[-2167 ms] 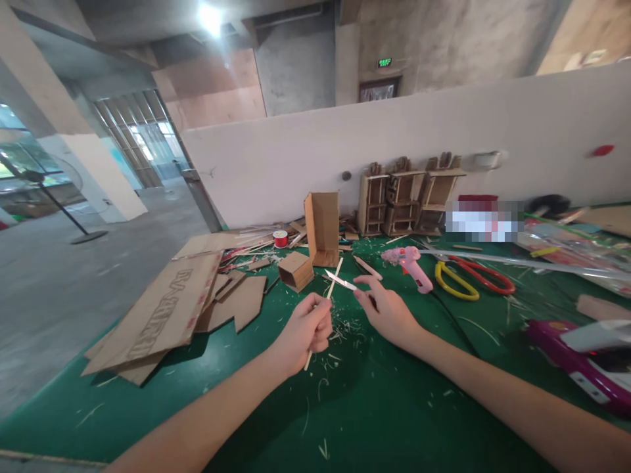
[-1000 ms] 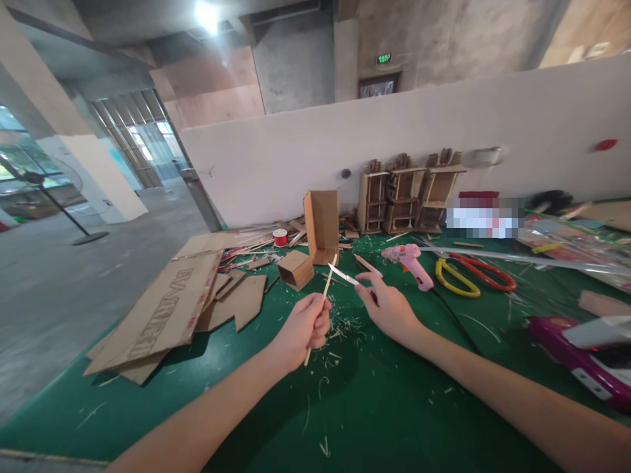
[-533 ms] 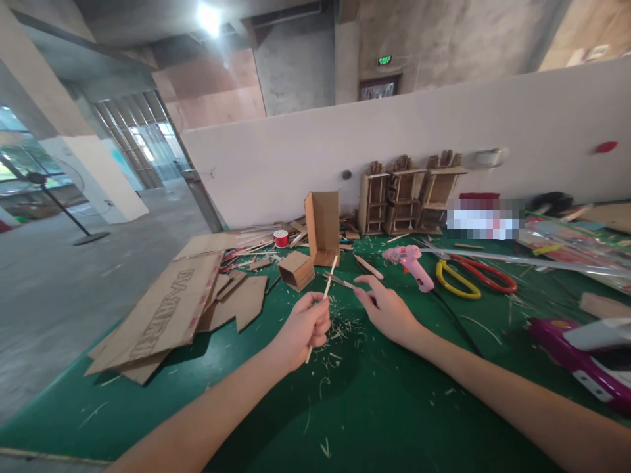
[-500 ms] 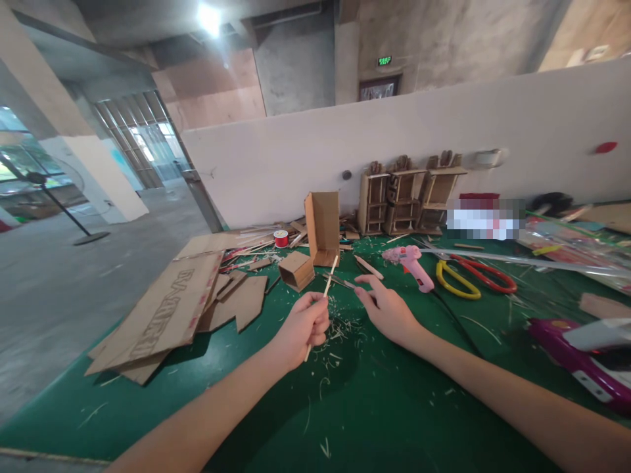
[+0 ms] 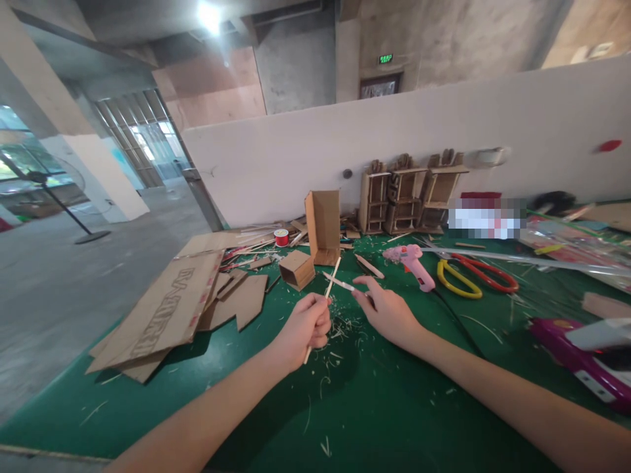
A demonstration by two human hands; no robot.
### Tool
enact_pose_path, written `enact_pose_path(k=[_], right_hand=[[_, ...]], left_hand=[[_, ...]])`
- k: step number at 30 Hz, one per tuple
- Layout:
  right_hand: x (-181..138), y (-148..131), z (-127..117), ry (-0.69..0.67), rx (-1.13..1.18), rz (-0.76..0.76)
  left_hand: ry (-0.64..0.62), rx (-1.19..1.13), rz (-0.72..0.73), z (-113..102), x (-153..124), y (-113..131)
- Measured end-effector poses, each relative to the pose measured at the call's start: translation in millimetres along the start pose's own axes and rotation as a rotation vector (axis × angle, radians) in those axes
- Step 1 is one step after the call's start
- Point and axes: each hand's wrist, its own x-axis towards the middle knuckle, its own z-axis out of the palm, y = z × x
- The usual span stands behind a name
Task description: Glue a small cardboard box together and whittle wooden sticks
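Note:
My left hand (image 5: 305, 328) is closed round a thin wooden stick (image 5: 331, 279) that slants up and away from me over the green table (image 5: 394, 414). My right hand (image 5: 387, 312) grips a small knife whose bare blade (image 5: 340, 283) lies across the stick just above my left fist. Pale wood shavings (image 5: 340, 332) are scattered on the mat below both hands.
Flat cardboard sheets (image 5: 167, 309) lie to the left. A small open cardboard box (image 5: 296, 269) and a taller one (image 5: 323, 226) stand beyond my hands. A pink glue gun (image 5: 411, 264), yellow-and-red scissors (image 5: 473, 279) and cardboard models (image 5: 404, 197) sit right and back.
The blade has slid back and forth a little along the stick; both hands stay in about the same place.

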Motion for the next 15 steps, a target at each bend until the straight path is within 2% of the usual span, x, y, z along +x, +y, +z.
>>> enact_pose_path(k=[7, 11, 15], right_hand=[[7.4, 12.2, 0.5, 0.094, 0.084, 0.129], [7.1, 15.9, 2.7, 0.092, 0.187, 0.02], [7.3, 17.9, 3.9, 0.151, 0.257, 0.038]], left_hand=[[0.028, 0.024, -0.037, 1.1, 0.6, 1.2], [0.041, 0.106, 0.032, 0.6, 2.4, -1.2], [0.084, 0.101, 0.114, -2.0, 3.7, -3.0]])
